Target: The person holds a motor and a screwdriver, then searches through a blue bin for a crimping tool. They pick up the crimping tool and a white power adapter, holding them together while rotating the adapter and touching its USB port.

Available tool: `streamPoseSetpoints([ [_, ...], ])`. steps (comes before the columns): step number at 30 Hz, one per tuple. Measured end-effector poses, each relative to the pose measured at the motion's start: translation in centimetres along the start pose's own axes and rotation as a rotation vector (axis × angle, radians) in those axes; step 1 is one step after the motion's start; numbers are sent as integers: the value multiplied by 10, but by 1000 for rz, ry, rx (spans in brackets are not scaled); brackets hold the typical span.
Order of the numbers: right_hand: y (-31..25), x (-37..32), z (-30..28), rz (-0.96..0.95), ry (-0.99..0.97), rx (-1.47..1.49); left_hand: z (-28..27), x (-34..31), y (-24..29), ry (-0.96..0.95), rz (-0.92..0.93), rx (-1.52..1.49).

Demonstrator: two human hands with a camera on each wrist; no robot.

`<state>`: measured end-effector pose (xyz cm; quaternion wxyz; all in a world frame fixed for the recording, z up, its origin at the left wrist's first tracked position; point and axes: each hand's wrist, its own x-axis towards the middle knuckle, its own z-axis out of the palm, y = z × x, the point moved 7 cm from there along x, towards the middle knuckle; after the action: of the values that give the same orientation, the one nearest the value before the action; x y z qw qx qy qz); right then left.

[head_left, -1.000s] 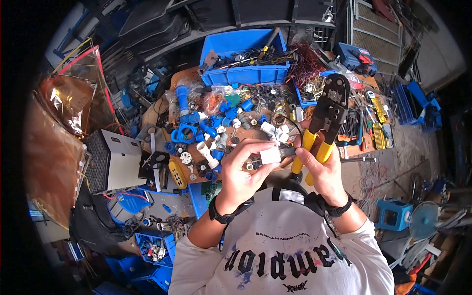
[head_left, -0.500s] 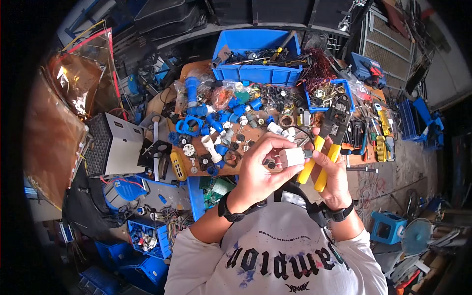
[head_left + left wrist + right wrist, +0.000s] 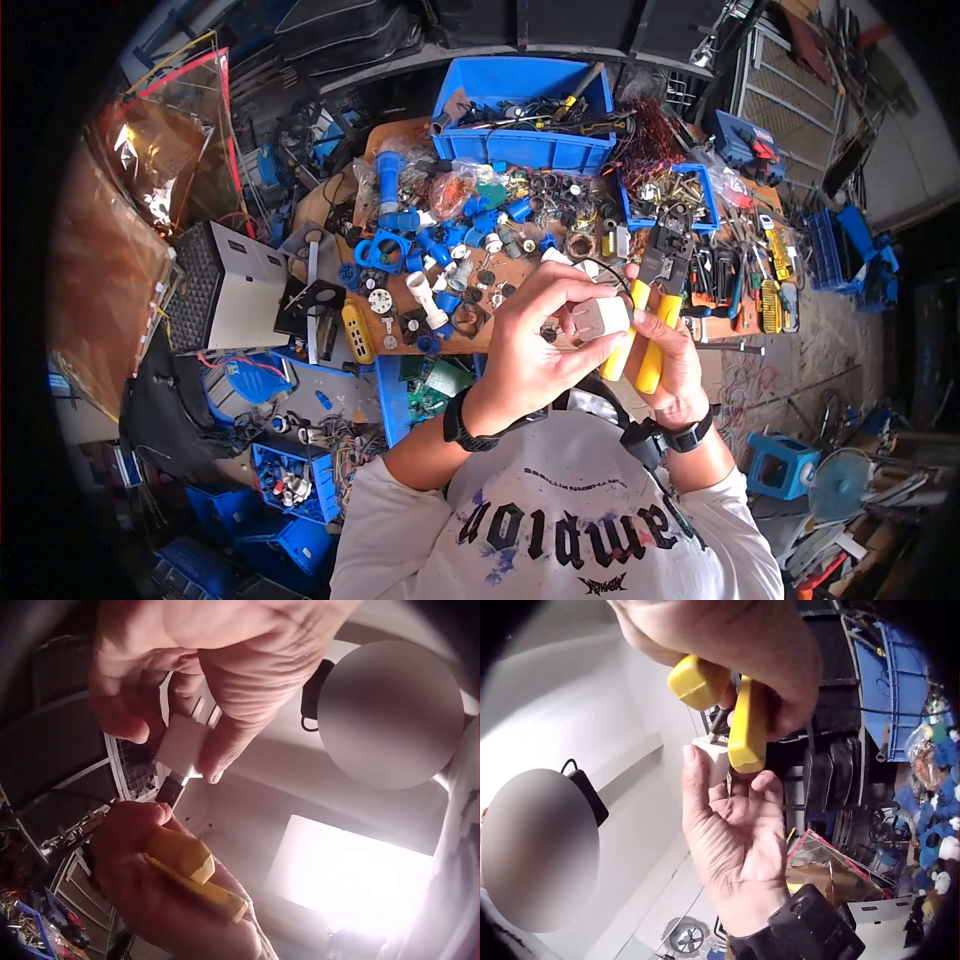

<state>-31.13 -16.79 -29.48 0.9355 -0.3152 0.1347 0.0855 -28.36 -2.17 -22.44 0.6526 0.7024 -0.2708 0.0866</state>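
My left hand (image 3: 528,348) pinches a white plug-in charger (image 3: 604,317) between thumb and fingers, its metal prongs (image 3: 201,710) pointing back toward the palm. A black cable connector (image 3: 171,790) sits at the charger's opposite end, right at my right thumb and fingertips. Across the palm of my right hand (image 3: 676,362) lies a crimping tool with yellow handles (image 3: 653,350), held there with its dark metal head (image 3: 668,252) pointing away over the table. From the connector, a thin black cable (image 3: 607,268) curves up behind the hands.
Blue and white pipe fittings (image 3: 432,245) cover the wooden table (image 3: 400,290). At the back stands a large blue crate (image 3: 520,150), with a smaller blue tray (image 3: 690,222) of metal parts beside it. Hand tools (image 3: 730,275) lie at the right; a yellow power strip (image 3: 356,333) is at the left edge.
The charger has turned in my left hand so its prongs face the head camera. Both hands stay close together, and the crimping tool sits lower in view. The head view has shifted.
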Motion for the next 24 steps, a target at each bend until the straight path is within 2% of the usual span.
streamPoseSetpoints([
  [2, -1, 0, -1, -47, 18, -4, 1, 0, 0, -14, -1, 2],
  [4, -4, -1, 6, -73, -38, -18, 2, -5, -11, 41, -129, -283],
  [5, -7, -3, 12, -99, -91, -33, 1, -7, -12, 32, -131, -284],
  [6, -8, -4, 13, -107, -85, -28, 1, -10, -18, 7, -206, -312],
  [8, -20, -7, 13, -274, 30, -260, 1, -14, -24, -32, -282, -345],
  [11, -29, -15, 21, -340, 41, -414, 3, -20, -30, -63, -365, -389],
  [13, -32, -19, 28, -427, -14, -482, 1, -22, -34, -78, -390, -444],
  [17, -29, -21, 33, -484, -20, -530, 3, -26, -39, -50, -409, -514],
  [24, -32, -25, 42, -490, -31, -578, 1, -28, -38, 26, -385, -480],
])
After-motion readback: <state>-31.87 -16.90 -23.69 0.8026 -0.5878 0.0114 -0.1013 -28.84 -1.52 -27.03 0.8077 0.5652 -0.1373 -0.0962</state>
